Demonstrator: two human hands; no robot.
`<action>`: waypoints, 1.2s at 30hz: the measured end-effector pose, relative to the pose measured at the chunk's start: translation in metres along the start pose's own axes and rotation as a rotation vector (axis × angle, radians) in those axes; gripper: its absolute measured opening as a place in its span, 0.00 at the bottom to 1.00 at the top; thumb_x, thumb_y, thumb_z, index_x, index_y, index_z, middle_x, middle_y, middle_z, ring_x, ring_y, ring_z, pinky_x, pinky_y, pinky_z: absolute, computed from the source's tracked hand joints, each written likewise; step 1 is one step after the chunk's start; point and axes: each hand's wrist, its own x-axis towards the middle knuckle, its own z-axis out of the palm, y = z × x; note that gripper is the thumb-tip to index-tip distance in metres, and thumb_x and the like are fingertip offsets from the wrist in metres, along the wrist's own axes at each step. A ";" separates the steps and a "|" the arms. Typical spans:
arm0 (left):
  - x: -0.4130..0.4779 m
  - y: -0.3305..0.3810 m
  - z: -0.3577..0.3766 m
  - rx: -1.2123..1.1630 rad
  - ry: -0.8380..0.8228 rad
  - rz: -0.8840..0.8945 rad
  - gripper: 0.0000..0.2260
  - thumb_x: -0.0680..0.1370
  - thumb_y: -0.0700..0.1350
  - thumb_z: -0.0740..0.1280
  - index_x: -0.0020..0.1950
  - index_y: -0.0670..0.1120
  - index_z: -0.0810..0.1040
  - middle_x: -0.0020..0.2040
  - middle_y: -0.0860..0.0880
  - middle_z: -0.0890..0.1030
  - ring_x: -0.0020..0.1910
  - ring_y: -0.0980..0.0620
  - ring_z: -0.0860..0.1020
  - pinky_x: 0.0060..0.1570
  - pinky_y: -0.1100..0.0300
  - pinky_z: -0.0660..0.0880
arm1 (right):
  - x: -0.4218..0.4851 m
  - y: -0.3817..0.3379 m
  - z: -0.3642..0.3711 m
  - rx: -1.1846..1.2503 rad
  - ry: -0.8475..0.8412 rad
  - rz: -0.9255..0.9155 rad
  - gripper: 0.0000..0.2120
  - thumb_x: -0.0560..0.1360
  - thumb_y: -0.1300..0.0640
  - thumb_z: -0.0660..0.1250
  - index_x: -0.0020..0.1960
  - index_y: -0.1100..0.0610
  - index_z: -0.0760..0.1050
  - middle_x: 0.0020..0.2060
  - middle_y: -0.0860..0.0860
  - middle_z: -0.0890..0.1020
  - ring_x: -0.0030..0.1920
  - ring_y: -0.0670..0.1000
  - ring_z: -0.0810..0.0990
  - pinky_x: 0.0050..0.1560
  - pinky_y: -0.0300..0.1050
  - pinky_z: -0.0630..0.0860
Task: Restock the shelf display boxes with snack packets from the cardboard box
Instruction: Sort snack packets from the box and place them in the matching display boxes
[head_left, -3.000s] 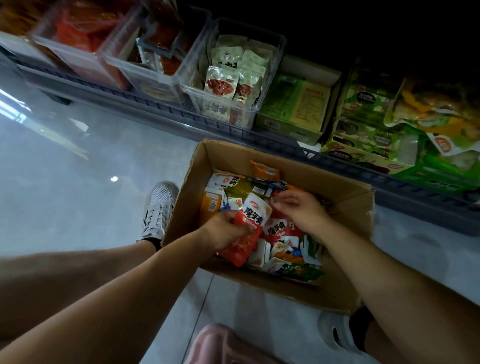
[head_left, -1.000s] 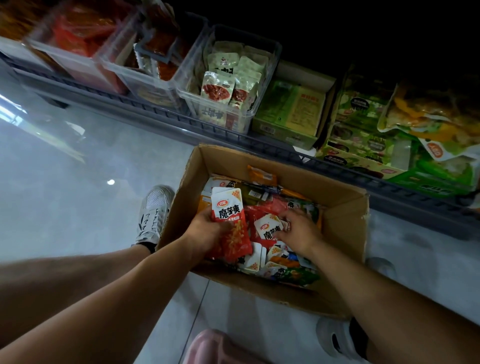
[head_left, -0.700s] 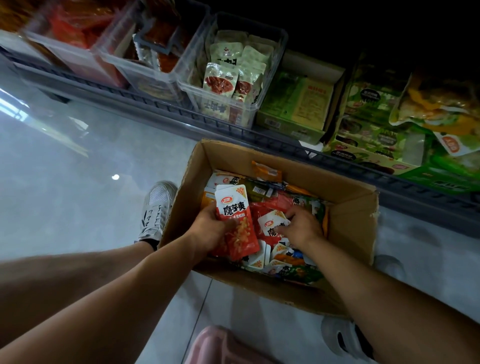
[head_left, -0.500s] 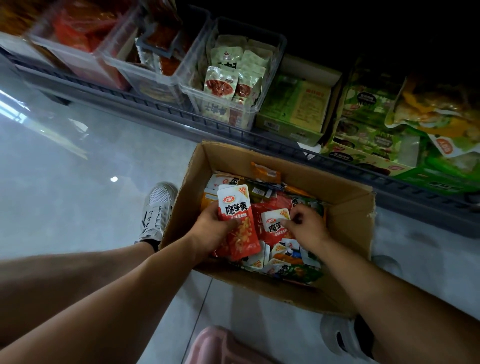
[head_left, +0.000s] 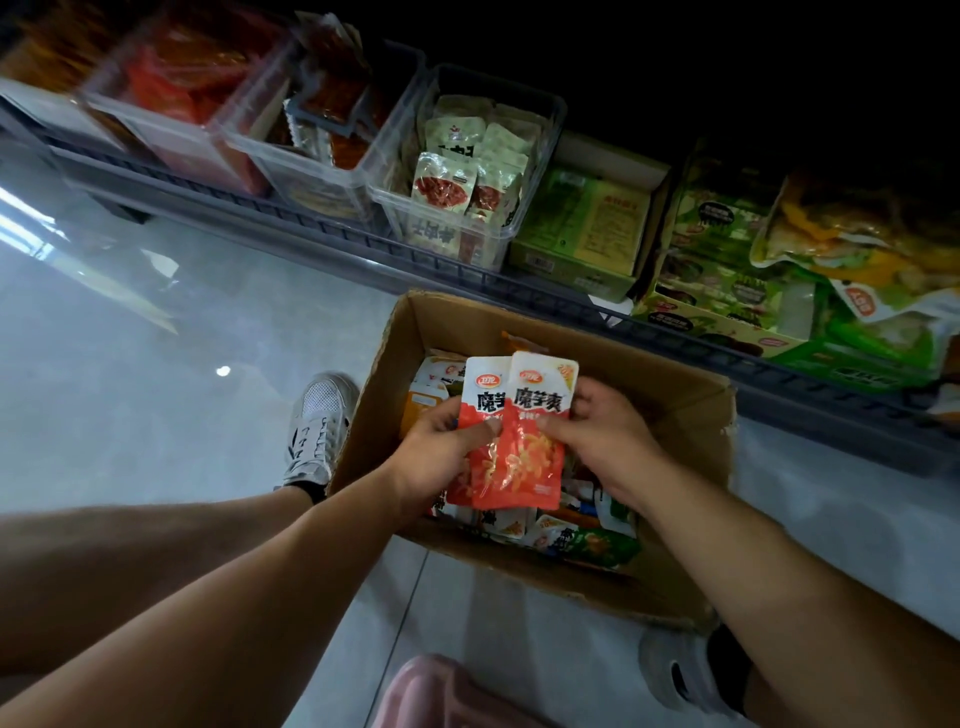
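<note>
At ten o'clock, on the shelf, a red bin (head_left: 176, 150) stands stocked behind the rail (head_left: 311, 228), front to the aisle where a shopper can reach in. At nine o'clock of the box (head_left: 675, 415) a shoe (head_left: 317, 431) is planted on the floor. The person seems to be crouched close so that both arms reach in without stretching.

The left hand (head_left: 436, 457) grips two packets (head_left: 514, 436) from their eight o'clock side, thumb across the red front, fingers behind. The packets overlap, one half behind the other, upright with labels towards the person, and they are lifted clear above the box. At their twelve o'clock a clear bin (head_left: 560, 124) holds pale packets standing on end.

The right hand (head_left: 597, 441) pinches the same pair from three o'clock, thumb on the front, fingers curled round the upper edge. I judge it is squaring the two into a stack, so they go in together and the same way up. Beneath them a heap (head_left: 519, 525) of mixed packets lies in the box, which sits on the floor close by the shelf, likely to make each carry short. At one o'clock green cartons (head_left: 587, 228) lie open. Which bin takes the red pair I cannot tell, though by colour the red bin seems likeliest.
</note>
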 end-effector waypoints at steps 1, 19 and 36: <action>0.000 0.002 0.001 0.001 -0.015 0.006 0.13 0.82 0.43 0.69 0.67 0.47 0.78 0.59 0.44 0.85 0.57 0.43 0.85 0.59 0.44 0.81 | -0.001 0.003 0.004 -0.038 0.019 -0.005 0.20 0.73 0.62 0.76 0.62 0.52 0.78 0.53 0.48 0.85 0.51 0.48 0.85 0.48 0.45 0.81; 0.009 -0.011 -0.015 0.127 0.174 -0.036 0.24 0.78 0.40 0.74 0.71 0.50 0.72 0.62 0.48 0.82 0.61 0.45 0.82 0.63 0.39 0.78 | 0.046 0.075 -0.029 -0.739 0.124 -0.045 0.21 0.80 0.51 0.67 0.71 0.49 0.71 0.67 0.51 0.76 0.68 0.56 0.72 0.66 0.56 0.74; 0.013 -0.014 -0.019 0.122 0.211 -0.101 0.24 0.78 0.40 0.74 0.72 0.50 0.72 0.63 0.48 0.82 0.61 0.45 0.81 0.63 0.37 0.77 | 0.059 0.084 -0.016 -1.052 0.125 -0.188 0.28 0.76 0.45 0.71 0.72 0.50 0.66 0.70 0.52 0.72 0.70 0.56 0.69 0.69 0.51 0.66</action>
